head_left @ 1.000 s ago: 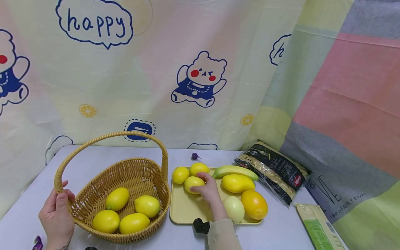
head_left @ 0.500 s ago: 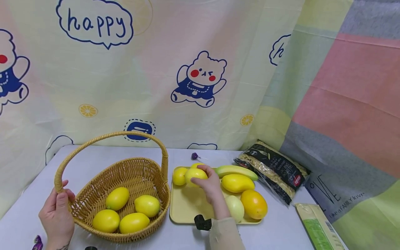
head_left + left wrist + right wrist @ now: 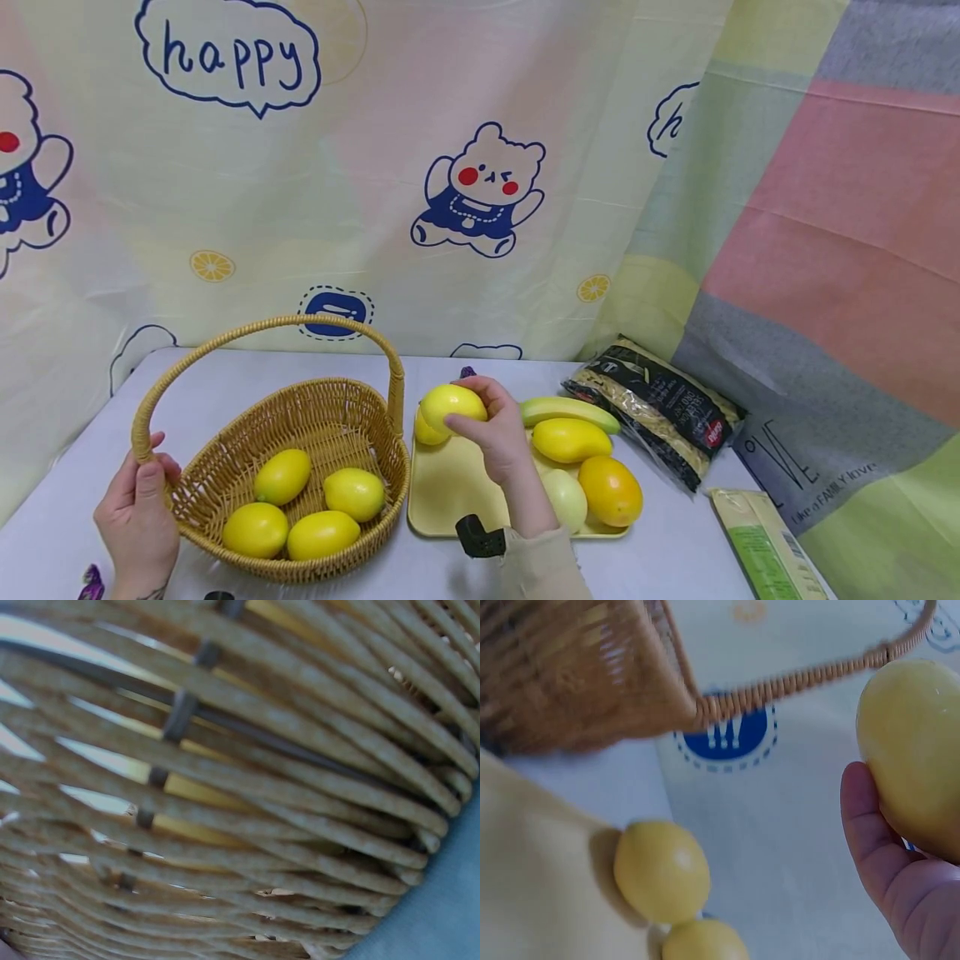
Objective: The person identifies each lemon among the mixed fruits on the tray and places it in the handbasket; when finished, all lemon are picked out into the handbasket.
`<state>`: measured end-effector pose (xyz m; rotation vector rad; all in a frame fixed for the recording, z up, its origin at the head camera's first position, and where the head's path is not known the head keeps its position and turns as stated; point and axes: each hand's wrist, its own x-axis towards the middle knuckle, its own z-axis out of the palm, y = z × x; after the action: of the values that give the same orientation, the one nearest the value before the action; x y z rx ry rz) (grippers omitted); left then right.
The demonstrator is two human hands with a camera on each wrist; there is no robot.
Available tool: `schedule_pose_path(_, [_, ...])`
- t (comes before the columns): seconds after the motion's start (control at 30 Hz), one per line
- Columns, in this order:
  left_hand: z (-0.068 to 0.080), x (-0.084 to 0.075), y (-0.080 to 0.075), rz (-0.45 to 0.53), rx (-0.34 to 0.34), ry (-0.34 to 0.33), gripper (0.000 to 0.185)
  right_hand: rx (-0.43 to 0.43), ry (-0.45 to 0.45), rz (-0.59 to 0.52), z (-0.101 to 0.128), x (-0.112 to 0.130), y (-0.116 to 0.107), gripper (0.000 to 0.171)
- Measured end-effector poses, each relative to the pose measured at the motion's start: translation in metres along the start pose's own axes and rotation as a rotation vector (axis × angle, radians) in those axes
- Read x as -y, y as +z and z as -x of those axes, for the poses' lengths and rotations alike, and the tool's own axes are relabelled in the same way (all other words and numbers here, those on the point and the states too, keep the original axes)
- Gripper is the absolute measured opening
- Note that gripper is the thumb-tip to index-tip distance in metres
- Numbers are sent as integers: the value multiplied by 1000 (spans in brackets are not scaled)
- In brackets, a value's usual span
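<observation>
My right hand [image 3: 506, 437] pinches a yellow lemon [image 3: 452, 407] between thumb and fingers, raised over the back left of the beige tray [image 3: 450, 496]. The right wrist view has this lemon [image 3: 915, 750] at its right edge and two more lemons, one farther [image 3: 705, 946] and one nearer the middle [image 3: 662, 871], at the tray's edge. On the left, a wicker basket [image 3: 258, 429] with a tall arched handle holds several lemons [image 3: 281, 477]. My left hand [image 3: 138, 517] grips the handle's left base. Woven basket wall [image 3: 247, 787] fills the left wrist view.
A green-yellow banana [image 3: 570, 412], a mango-like yellow fruit [image 3: 572, 440], an orange fruit [image 3: 611, 492] and a pale green round fruit [image 3: 567, 502] occupy the tray's right side. Beyond lie a black-labelled bag [image 3: 660, 404] and a green-and-beige packet [image 3: 768, 546]. A printed curtain [image 3: 337, 183] hangs behind.
The right hand has lifted the lemon off the tray, up and slightly left, across the other lemons there. The left hand and basket have stayed put.
</observation>
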<state>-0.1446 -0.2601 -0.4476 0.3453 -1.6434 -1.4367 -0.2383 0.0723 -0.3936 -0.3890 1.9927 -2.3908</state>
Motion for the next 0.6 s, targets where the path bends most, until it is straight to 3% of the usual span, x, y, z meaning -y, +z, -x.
schedule_pose_path(0.3, [0,-1,0,12,-2,11,29,212,66,34,18,-19,48,45])
schedule_pose_path(0.6, [0,-1,0,-28,-3,-15,29,320,130,220,27,-39,89,41])
